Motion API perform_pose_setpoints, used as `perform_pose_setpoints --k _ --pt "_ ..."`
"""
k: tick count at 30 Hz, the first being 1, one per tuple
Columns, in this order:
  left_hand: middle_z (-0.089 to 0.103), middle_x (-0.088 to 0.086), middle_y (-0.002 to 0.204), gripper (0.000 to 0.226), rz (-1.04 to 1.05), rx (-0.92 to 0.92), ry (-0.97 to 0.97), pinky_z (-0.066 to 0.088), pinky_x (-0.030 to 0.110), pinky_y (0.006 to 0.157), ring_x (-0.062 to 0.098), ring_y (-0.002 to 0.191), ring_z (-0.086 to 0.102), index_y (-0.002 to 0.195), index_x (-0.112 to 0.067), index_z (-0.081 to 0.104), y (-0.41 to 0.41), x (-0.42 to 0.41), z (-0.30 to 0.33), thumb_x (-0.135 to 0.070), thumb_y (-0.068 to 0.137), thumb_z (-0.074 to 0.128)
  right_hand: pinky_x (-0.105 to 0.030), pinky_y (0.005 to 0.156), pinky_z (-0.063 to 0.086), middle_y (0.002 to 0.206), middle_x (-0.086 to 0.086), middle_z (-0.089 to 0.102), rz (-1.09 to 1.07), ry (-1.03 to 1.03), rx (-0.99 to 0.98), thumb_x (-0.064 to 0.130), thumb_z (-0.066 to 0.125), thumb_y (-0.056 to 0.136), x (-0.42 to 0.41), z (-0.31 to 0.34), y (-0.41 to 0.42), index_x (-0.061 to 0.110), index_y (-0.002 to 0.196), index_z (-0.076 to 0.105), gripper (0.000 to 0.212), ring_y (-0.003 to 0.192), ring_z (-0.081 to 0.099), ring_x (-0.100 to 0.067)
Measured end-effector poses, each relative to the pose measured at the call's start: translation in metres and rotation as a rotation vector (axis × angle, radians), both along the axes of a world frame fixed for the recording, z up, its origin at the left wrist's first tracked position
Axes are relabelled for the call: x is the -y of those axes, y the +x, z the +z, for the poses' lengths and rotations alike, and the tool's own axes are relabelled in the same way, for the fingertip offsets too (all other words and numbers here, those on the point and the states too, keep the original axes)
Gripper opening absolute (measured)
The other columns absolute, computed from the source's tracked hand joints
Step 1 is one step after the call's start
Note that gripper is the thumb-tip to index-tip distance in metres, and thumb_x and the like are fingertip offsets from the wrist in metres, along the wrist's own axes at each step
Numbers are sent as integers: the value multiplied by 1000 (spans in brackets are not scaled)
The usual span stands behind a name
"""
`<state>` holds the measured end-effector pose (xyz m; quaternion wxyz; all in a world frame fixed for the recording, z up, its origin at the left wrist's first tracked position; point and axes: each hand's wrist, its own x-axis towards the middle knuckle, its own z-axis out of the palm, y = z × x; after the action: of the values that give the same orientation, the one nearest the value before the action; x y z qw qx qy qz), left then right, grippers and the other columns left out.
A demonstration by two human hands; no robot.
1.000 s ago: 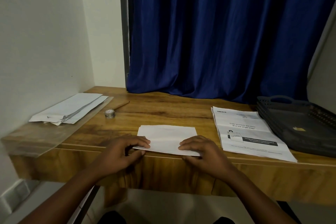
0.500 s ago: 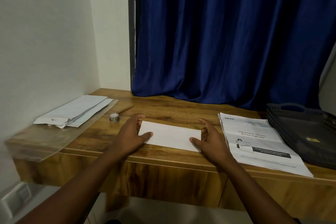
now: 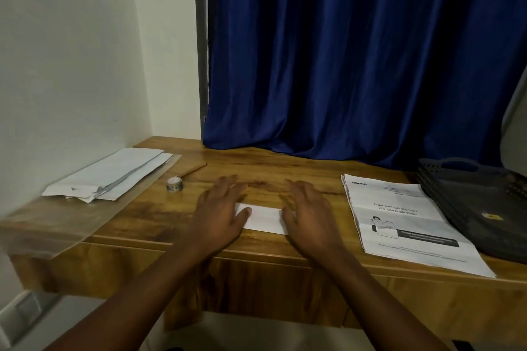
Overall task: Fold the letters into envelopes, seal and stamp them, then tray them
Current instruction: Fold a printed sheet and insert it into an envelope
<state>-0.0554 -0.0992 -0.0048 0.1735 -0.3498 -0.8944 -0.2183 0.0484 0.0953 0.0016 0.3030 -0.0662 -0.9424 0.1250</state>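
Note:
A folded white letter (image 3: 263, 218) lies flat near the front edge of the wooden desk (image 3: 285, 168). My left hand (image 3: 219, 208) lies flat on its left end with straight fingers. My right hand (image 3: 308, 208) lies flat on its right end the same way. Only the middle strip of the letter shows between my hands. A stack of white envelopes (image 3: 111, 174) rests on a clear plastic sleeve at the left. Unfolded printed letters (image 3: 399, 219) lie to the right. A dark plastic tray (image 3: 479, 202) stands at the far right.
A small round tin (image 3: 174, 184) and a pencil (image 3: 194, 169) sit between the envelopes and my left hand. A blue curtain (image 3: 356, 51) hangs behind the desk. A white wall closes off the left side.
The letter has been folded narrower. My hands moved from gripping its front edge to lying flat with straight fingers on top of it. The camera shifted closer.

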Motion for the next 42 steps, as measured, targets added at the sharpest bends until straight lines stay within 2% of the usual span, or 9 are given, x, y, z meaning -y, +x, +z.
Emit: perform_pose_setpoints --k 3,6,10,13,22,29,36,39,42 --pt "20 -5 170 59 -110 33 -168 8 50 125 17 158 9 161 -27 23 6 -20 0 -39 106 39 -46 124 22 164 -2 32 109 -7 179 38 29 102 32 -1 -23 21 159 28 60 150 28 -17" --pt "15 -2 171 64 -125 172 -372 3 46 128 18 158 6 164 -23 11 5 -25 1 -42 104 28 -47 127 7 170 -1 17 144 -104 460 39 21 107 39 -9 -36 19 162 14 59 156 13 -17" --pt "4 -4 172 61 -123 216 -447 1 42 128 15 158 -1 164 -26 2 -1 -22 0 -44 109 22 -45 127 4 171 2 9 151 -81 537 54 15 105 28 -11 -37 25 163 7 65 157 5 -17" --pt "-2 -6 172 64 -86 240 -487 0 41 127 13 158 -5 164 -27 1 -9 -16 -2 -54 108 15 -48 127 3 171 2 4 95 -8 592 77 9 95 10 -13 -31 25 163 7 86 158 1 -19" --pt "-8 -5 171 77 11 303 -490 -1 41 126 13 157 -7 163 -26 -4 -10 14 1 -69 101 9 -47 127 3 171 1 0 43 52 605 76 13 96 -15 -14 -16 24 163 3 85 158 -2 -20" --pt "2 -4 172 107 27 265 -440 5 42 127 15 158 2 164 -25 6 1 16 3 -84 75 -1 -48 127 3 171 0 0 37 43 594 76 15 96 -10 -12 -10 29 163 3 83 158 -1 -21" --pt "0 -4 172 79 8 179 -485 6 43 128 15 158 0 164 -25 2 9 25 -1 -69 101 19 -44 126 -1 171 10 -1 215 114 515 76 23 96 -5 -9 16 37 162 3 79 157 -4 -10" --pt "10 -5 171 77 -48 211 -331 12 43 126 16 157 12 164 -30 6 15 32 -3 -68 101 29 -41 127 9 169 14 7 221 190 526 87 29 86 -2 -12 35 38 161 8 92 156 7 -7" --pt "28 -11 166 76 -92 439 126 29 47 119 17 148 34 160 -44 15 16 42 0 -70 96 44 -39 121 29 162 9 35 168 296 406 76 49 87 -1 -13 56 36 155 35 80 148 36 -12"
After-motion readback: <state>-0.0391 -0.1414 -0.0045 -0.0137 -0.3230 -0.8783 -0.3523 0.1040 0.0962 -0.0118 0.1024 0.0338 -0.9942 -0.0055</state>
